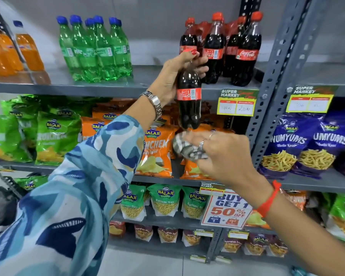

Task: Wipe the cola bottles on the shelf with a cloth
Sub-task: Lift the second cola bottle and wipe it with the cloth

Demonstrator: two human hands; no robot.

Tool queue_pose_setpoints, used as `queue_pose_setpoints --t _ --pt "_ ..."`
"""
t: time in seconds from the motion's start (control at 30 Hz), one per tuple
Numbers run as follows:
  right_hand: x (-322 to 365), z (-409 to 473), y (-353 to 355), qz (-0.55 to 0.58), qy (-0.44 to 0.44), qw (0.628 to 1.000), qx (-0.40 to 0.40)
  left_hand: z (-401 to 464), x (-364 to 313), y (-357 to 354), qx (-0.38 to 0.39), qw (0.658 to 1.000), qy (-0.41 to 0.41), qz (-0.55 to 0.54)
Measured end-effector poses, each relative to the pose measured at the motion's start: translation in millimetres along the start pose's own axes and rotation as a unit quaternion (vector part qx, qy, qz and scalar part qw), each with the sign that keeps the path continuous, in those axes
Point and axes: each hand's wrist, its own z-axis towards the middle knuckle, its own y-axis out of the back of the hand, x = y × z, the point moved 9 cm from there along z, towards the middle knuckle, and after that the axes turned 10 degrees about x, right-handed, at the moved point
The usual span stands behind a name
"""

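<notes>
My left hand (173, 76) grips a cola bottle (188, 108) by its neck and holds it upright in front of the shelf, off the shelf board. Its red cap is hidden under my fingers. Just below the bottle's base, my right hand (223, 154) is closed around a bunched grey-and-white checked cloth (184, 146); the cloth sits right under the base, and I cannot tell if it touches. Several more cola bottles (245, 50) with red caps stand on the top shelf (127, 88) behind, to the right.
Green soda bottles (96, 50) and orange soda bottles (14, 50) stand to the left on the same shelf. Snack bags (56, 134) fill the lower shelves. A grey perforated upright (275, 76) rises on the right, with price tags (236, 105) clipped to the shelf edge.
</notes>
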Motion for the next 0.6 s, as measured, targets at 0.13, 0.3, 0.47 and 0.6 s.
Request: queue_pose_setpoints --t 0.13,0.3,0.47,0.6 --pt "-16.0 14.0 27.4 -0.01 -0.041 0.996 -0.075 4.2 3.6 -7.3 0.008 1.0 0.011 -0.001" --pt "-7.8 16.2 9.4 -0.042 -0.02 0.999 -0.008 9.5 3.4 -8.0 0.01 1.0 0.016 0.017" --pt "-11.9 27.5 26.7 -0.052 -0.018 0.996 -0.064 9.8 -1.7 -2.9 -0.036 0.996 0.011 0.078" --pt "-11.0 26.0 -11.9 -0.094 -0.011 0.994 0.046 9.4 -8.9 3.3 -0.069 0.989 0.015 0.13"
